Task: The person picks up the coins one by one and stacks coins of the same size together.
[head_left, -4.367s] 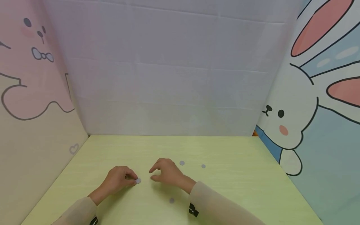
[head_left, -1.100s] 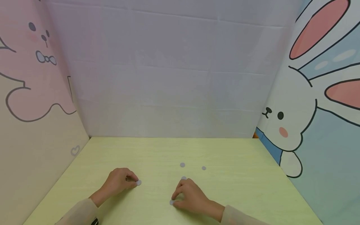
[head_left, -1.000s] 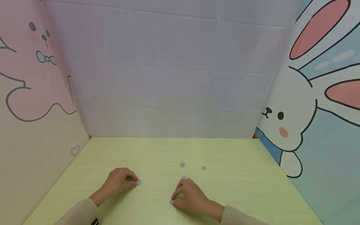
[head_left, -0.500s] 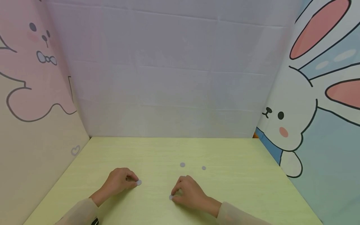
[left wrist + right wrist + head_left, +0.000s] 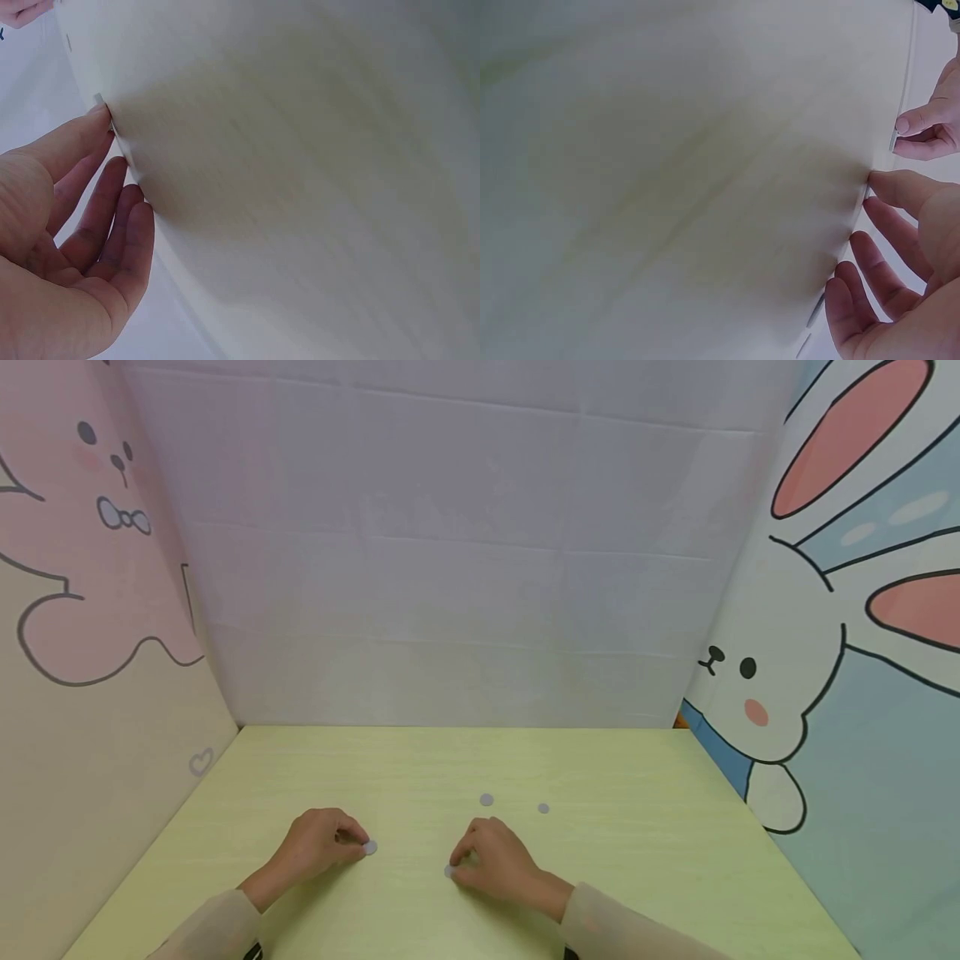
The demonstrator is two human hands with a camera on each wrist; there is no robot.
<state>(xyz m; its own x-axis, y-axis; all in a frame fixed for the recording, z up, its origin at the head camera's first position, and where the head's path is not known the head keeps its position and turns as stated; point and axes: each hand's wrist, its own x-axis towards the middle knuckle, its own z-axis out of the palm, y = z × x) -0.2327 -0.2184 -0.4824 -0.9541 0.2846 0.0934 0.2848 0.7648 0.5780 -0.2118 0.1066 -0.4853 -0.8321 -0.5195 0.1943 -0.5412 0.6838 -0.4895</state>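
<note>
My left hand (image 5: pixel 318 839) pinches a small flat grey disc (image 5: pixel 370 847) by its edge between thumb and index finger, at the left centre of the yellow-green table. To the right, my right hand (image 5: pixel 495 864) pinches a second grey disc (image 5: pixel 449 871) with thumb and index finger, just right of the first and a little nearer. The wrist views show the discs edge-on, the left one (image 5: pixel 100 99) at the thumb tip and the right one (image 5: pixel 867 189) between thumb and index. In the right wrist view another disc (image 5: pixel 816 310) lies by the curled outer fingers.
Two more grey discs lie beyond my right hand, one disc (image 5: pixel 487 799) close behind it and a smaller-looking disc (image 5: pixel 543 808) further right. A white cloth (image 5: pixel 457 568) stands along the table's (image 5: pixel 600 860) back edge. Cartoon-printed panels (image 5: pixel 870 827) flank both sides.
My right hand, earlier hovering with spread fingers, came to pinch the near disc and has drawn it away and slightly left. A disc seen behind that hand is now covered. The left hand stays put.
</note>
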